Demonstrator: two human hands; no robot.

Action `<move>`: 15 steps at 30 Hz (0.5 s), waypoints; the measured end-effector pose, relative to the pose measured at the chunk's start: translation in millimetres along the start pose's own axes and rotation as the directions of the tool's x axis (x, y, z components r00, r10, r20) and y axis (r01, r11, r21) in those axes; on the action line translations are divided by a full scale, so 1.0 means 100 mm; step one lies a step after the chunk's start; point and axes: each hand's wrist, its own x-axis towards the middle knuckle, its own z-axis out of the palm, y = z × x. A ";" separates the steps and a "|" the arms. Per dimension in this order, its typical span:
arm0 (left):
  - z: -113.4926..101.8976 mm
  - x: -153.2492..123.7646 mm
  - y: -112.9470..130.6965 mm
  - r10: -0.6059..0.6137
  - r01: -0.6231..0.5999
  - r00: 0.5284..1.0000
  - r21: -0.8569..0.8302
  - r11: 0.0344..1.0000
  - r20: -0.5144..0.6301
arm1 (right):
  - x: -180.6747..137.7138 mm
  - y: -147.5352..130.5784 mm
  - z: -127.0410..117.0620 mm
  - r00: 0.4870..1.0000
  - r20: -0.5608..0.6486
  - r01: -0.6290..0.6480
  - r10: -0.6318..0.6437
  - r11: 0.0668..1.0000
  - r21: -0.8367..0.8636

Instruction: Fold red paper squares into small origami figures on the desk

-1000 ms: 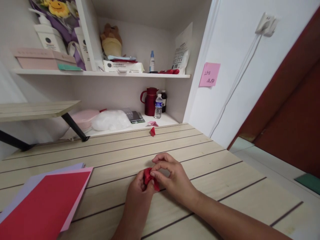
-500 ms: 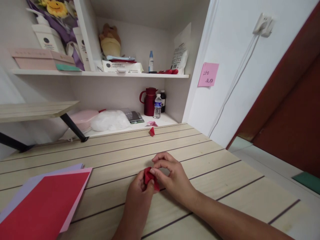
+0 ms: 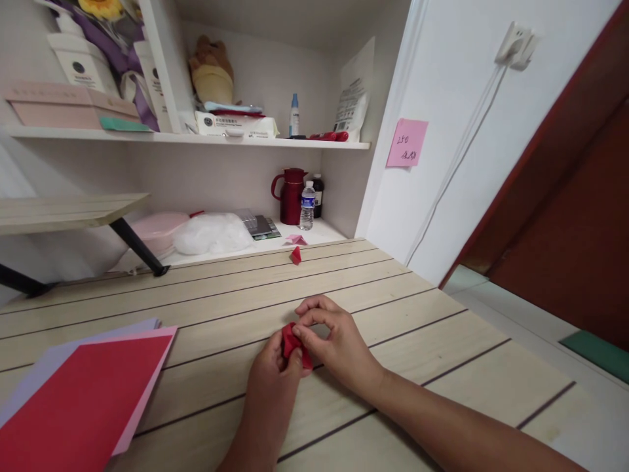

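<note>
A small piece of folded red paper (image 3: 291,341) is held between my two hands, just above the wood-slat table (image 3: 216,373). My left hand (image 3: 275,373) grips its lower left side, with the thumb pressed on the front. From the right, my right hand (image 3: 334,337) pinches the upper edge of the paper between thumb and index finger, its other fingers curled. Parts of the paper are hidden behind the fingers. Farther back on the table lies a small folded red paper piece (image 3: 295,255), with a folded pink paper piece (image 3: 296,240) behind it.
A stack of red paper (image 3: 93,393), pink and lilac sheets lies at the left. A small raised stand (image 3: 73,213) is at the back left. Behind the table are a dark red jug (image 3: 293,196), a water bottle (image 3: 307,206) and a white plastic bag (image 3: 212,233).
The whole view has shifted slightly. Both hands keep nearly the same hold on the folded red paper, with only small finger movement.
</note>
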 end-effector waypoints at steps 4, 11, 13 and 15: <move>0.02 -0.03 0.02 -0.009 0.009 1.000 0.000 1.000 -0.008 | 0.01 -0.01 0.01 1.000 -0.007 -0.010 0.010 1.000 0.000; 0.00 -0.01 0.07 -0.067 0.067 0.998 -0.011 0.998 -0.020 | 0.02 -0.03 -0.01 0.998 0.011 0.054 -0.054 0.998 0.011; -0.01 0.00 0.08 -0.079 0.079 0.996 -0.021 0.997 -0.032 | 0.01 -0.03 -0.02 0.996 0.001 0.090 -0.090 0.996 0.014; -0.02 0.00 0.09 -0.083 0.082 0.996 -0.029 0.996 -0.034 | 0.00 -0.03 -0.04 0.990 -0.012 0.141 -0.141 0.990 0.011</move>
